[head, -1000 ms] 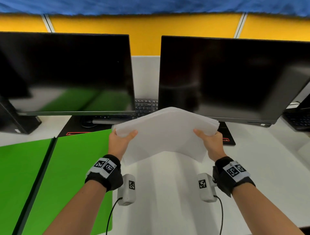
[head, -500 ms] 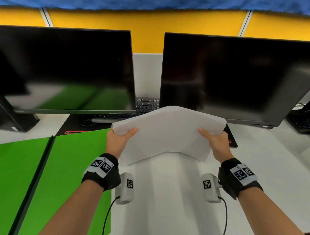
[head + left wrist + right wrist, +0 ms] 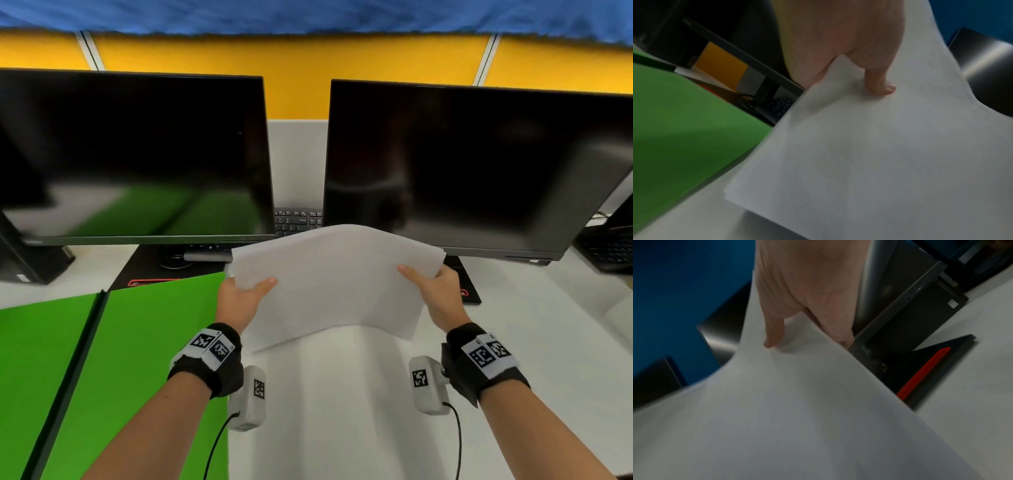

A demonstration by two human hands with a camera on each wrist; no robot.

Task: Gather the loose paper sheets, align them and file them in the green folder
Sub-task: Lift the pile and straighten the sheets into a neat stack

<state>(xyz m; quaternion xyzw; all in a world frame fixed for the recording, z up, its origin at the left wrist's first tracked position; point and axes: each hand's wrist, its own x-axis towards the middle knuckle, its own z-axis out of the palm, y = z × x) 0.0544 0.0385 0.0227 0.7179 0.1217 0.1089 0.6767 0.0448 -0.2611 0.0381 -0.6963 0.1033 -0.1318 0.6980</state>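
Observation:
A stack of white paper sheets (image 3: 337, 284) is held up over the white desk, arched in the middle. My left hand (image 3: 245, 298) pinches its left edge, thumb on top, as the left wrist view shows (image 3: 881, 81) on the sheets (image 3: 869, 154). My right hand (image 3: 433, 291) pinches the right edge the same way, thumb (image 3: 773, 334) pressing the sheets (image 3: 787, 410). The fingers under the paper are hidden. The green folder (image 3: 130, 359) lies open and flat on the desk to the left, its right flap (image 3: 684, 121) just beside my left hand.
Two dark monitors (image 3: 137, 154) (image 3: 479, 164) stand close behind the sheets, a black keyboard (image 3: 296, 221) between them. A black monitor base with a red stripe (image 3: 925, 373) sits at the right. White desk (image 3: 342, 394) lies below the paper.
The hands have spread slightly apart and the stack has flattened a little; the grip on both edges is unchanged.

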